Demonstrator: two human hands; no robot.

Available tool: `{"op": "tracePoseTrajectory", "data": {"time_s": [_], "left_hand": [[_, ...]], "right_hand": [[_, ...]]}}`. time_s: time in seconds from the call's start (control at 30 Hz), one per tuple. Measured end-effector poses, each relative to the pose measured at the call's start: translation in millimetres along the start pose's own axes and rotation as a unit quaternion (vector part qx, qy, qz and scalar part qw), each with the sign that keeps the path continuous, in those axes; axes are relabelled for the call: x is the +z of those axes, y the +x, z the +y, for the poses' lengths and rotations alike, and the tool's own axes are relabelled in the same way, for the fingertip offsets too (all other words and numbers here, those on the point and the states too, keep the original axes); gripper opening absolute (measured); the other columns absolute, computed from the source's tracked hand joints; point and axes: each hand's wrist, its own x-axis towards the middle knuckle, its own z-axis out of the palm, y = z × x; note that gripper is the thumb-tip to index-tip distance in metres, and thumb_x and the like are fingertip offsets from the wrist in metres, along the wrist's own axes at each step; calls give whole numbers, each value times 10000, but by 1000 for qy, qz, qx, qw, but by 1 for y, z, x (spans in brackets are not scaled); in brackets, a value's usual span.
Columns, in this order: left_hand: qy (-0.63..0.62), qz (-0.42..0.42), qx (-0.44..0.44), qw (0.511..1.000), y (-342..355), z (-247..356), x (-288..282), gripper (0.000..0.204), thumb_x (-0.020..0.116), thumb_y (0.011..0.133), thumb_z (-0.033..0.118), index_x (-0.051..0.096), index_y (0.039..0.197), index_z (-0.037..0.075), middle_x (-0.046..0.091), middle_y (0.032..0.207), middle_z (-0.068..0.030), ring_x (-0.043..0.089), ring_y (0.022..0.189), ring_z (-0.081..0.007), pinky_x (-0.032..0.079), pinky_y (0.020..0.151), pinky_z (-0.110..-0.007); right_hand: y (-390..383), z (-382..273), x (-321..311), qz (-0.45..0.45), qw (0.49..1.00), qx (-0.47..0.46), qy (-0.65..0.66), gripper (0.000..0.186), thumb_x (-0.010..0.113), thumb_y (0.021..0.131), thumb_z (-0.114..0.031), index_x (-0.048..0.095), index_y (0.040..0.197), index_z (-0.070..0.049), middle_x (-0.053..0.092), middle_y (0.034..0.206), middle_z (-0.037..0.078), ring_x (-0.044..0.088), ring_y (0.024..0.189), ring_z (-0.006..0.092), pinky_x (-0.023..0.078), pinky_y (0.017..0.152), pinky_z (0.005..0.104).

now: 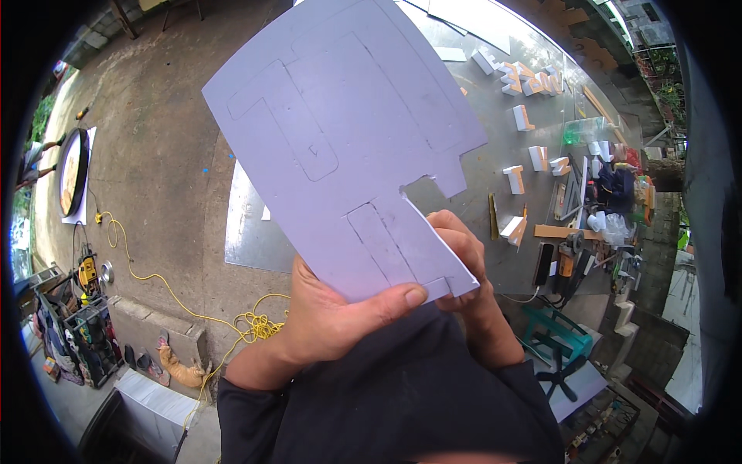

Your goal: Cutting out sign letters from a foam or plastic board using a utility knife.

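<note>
A white foam-like board (pixel 371 108) with pencilled letter outlines is held up before me, tilted. Its right side has a stepped notch cut out of it. My left hand (pixel 328 313) grips the lower edge, the thumb lying across the front face and the fingers hidden behind. My right hand (pixel 466 259) is closed at the lower right edge, its fingers curled and partly behind the board. Whether it holds anything besides the board is hidden. Beyond lies a metal-topped table (pixel 483 220), partly covered from sight by the board.
Cut block letters (pixel 523 118) stand on the table's right half, near a clear green bottle (pixel 585 130) and an orange power tool (pixel 568 263). A green stool (pixel 558 332) stands at right. Yellow cord (pixel 259 327) and an orange cat (pixel 179 367) lie at left.
</note>
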Motion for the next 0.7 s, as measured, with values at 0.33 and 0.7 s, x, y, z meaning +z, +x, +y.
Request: {"op": "tracePoseTrajectory", "data": {"time_s": [0.33,0.7], "left_hand": [[-10,1,-11,1000,1,0,0,346,772,803,36,626,1114,0,683,984,-58,645,883,-118,527,764,-279],[-74,5,-57,996,5,5,8,444,776,760,23,559,1148,8,659,968,-94,648,821,-154,532,636,-265]], "right_hand": [[2,-2,-1,-9,1000,9,-10,308,686,862,-253,560,1014,-16,602,877,138,581,759,288,468,677,379],[4,2,0,2,999,-25,-20,287,668,879,-233,558,1020,-8,601,877,145,577,746,287,466,657,371]]}}
